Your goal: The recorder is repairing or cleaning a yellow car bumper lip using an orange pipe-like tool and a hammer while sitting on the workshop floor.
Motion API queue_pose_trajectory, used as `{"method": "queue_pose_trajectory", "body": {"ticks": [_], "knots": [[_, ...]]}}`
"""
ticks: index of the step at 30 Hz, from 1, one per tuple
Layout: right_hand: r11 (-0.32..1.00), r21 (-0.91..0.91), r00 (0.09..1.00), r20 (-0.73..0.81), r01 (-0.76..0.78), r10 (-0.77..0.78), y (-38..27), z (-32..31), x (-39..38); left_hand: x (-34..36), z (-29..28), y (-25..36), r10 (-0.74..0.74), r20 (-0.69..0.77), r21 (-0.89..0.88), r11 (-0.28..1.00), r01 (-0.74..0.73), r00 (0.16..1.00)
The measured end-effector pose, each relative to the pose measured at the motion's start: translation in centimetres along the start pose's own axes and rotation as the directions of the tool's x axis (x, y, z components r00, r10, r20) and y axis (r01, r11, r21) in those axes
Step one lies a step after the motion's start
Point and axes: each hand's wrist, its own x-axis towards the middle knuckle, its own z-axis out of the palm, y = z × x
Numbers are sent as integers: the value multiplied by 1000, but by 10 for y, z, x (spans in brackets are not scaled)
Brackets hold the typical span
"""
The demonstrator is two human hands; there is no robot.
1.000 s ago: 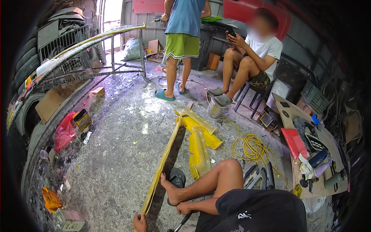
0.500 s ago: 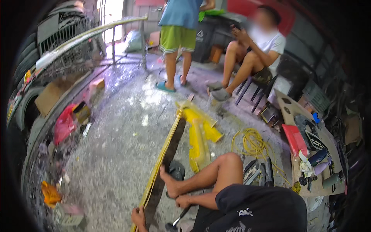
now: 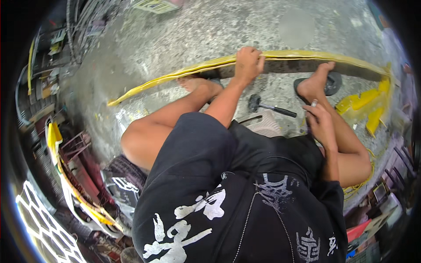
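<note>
On floor just past the person's legs (image 3: pixel 144 136), a long, thin yellow strip (image 3: pixel 307 55) (mat'l unclear) now spans the frame left–right; 1 s ago it ran near–far, view's since swung. Long axis left–right, bowing far at mid-length; left end tips near, right end's by jagged yellow sheet pieces (image 3: pixel 357 101). Left hand (image 3: pixel 248 65) curled narrow over strip approx. mid-length, on it earlier too. Right hand (image 3: pixel 322 122) narrow by right shin, holding small pale-tipped obj. (image 3: pixel 314 103), type unclear. Black-headed hammer (image 3: pixel 276 108) lies near side of strip. Open room: bare grey concrete floor (image 3: pixel 197 35) far side; near side tight, black sandal (image 3: pixel 334 83) close to strip.
</note>
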Motion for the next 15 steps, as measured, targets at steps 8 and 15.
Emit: {"method": "queue_pose_trajectory", "body": {"ticks": [8,15], "knots": [[992,34,991,-48,-125,127,6,-12,-24,-66,-14,29,91,86,273,956,-111,992],[994,-62,996,28,-85,87,0,-3,-11,-45,-3,31,-26,12,255,967,22,1000]]}}
